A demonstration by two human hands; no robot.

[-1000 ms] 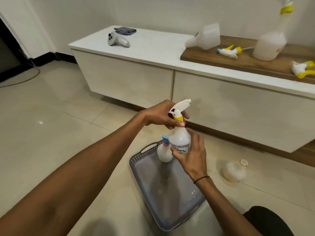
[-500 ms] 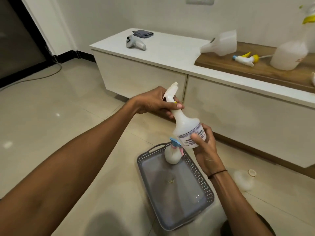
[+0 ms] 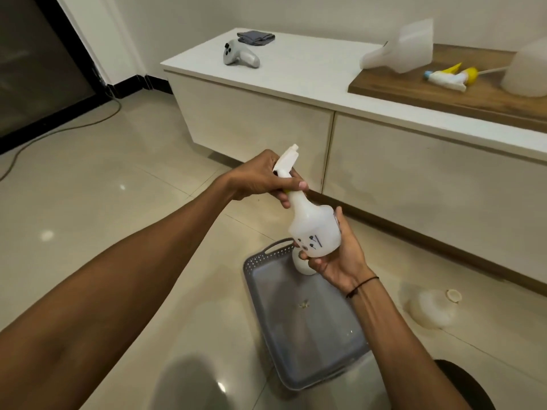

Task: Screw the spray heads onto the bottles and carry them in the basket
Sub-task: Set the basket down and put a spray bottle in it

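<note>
At the far left of the frame a dark doorway stood open, and a cable (image 3: 62,128) trailed across the tiled floor (image 3: 103,217) below it. My left arm ran up from the lower left corner to mid-frame, where my left hand (image 3: 260,180) had its grip closed around the white spray head (image 3: 285,161), fingers curled over the neck with a sliver of yellow collar showing under them. The nozzle pointed up and to the left. Above that, in the upper middle, a grey controller (image 3: 239,57) and a folded dark cloth (image 3: 256,37) lay on the white counter (image 3: 296,69).

The bottle (image 3: 313,229) hung tilted in the air at centre frame, above the basket's far end, its neck leaning up-left into my left hand. My right hand (image 3: 337,255) gripped its base from below and from the right, fingertips curled under the printed marks. Beneath, the grey basket (image 3: 310,329) sat on the floor, and a second small white bottle (image 3: 303,264) stood at its far end, mostly hidden behind the one I held.

To the right, an uncapped bottle (image 3: 432,310) lay on the floor. In the upper right, on the wooden board (image 3: 444,93), were a tipped-over bottle (image 3: 399,51), a loose yellow spray head (image 3: 450,76), and part of another bottle (image 3: 529,69) at the frame's edge.
</note>
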